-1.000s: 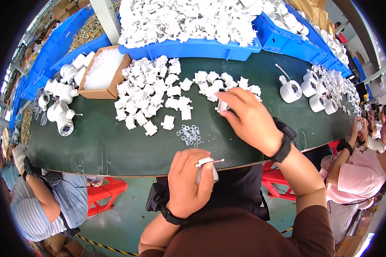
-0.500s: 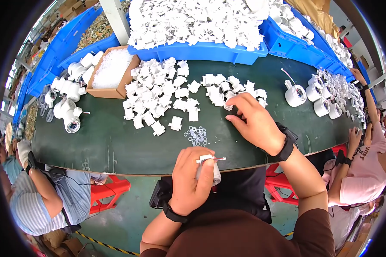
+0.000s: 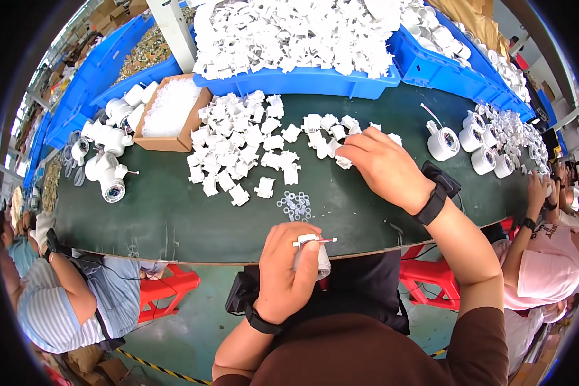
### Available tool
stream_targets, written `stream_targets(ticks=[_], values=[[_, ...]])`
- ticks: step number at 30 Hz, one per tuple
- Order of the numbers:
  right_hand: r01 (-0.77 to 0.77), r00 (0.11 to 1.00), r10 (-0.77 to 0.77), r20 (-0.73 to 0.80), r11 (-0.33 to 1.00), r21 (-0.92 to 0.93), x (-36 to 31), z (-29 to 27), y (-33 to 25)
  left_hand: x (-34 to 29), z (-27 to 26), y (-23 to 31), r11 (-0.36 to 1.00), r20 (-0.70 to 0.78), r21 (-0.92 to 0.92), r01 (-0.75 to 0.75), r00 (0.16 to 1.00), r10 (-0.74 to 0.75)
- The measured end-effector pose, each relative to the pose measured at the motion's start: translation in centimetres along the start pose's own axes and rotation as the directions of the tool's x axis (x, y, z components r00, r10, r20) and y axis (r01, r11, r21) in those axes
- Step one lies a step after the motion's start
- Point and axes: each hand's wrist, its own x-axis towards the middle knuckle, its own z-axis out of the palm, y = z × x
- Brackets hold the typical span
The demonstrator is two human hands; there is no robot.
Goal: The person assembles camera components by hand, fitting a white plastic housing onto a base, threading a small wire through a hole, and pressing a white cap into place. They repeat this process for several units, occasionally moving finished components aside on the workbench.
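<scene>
Near the table's front edge, my left hand (image 3: 284,273) is closed around a white cylindrical housing (image 3: 324,265). A short thin wire with a small white plug (image 3: 329,240) sticks out to the right past the thumb. Over the right part of the loose pile, my right hand (image 3: 392,172) pinches a small white plastic clip (image 3: 343,162) at its fingertips. My fingers partly cover the clip and the parts behind it. Small clear rings (image 3: 294,206) lie between my two hands. A larger pile of white plastic clips (image 3: 228,141) spreads to the left.
A blue bin (image 3: 296,82) heaped with white parts stands at the back. A cardboard box (image 3: 164,143) of small translucent pieces is at left. White housings sit in groups at left (image 3: 112,190) and right (image 3: 443,144). Co-workers sit on both sides; red stools (image 3: 167,293) stand below.
My right thumb and fingers have closed on a white clip. My left hand stays put with the housing. At right, a co-worker's raised arm has come down from the blue bin.
</scene>
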Motion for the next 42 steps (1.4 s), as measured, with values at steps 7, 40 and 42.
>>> stream_targets(ticks=[7, 40, 42], values=[[-0.228, 0.973, 0.218, 0.080, 0.824, 0.518, -0.5, -1.7, -4.2, -0.4, -0.5, -0.4, 0.998, 0.007, -0.032, 0.058, 0.998, -0.058], [-0.186, 0.946, 0.324, 0.003, 0.535, 0.824, -4.8, -1.3, -11.3, -1.1, -0.6, 0.1, 0.977, 0.066, 0.104, -0.188, 0.981, 0.181], [-0.170, 0.959, 0.283, -0.022, 0.635, 0.754, -4.4, -1.7, -11.3, -1.0, -0.6, 0.5, 0.976, 0.070, 0.124, -0.177, 0.983, 0.170]])
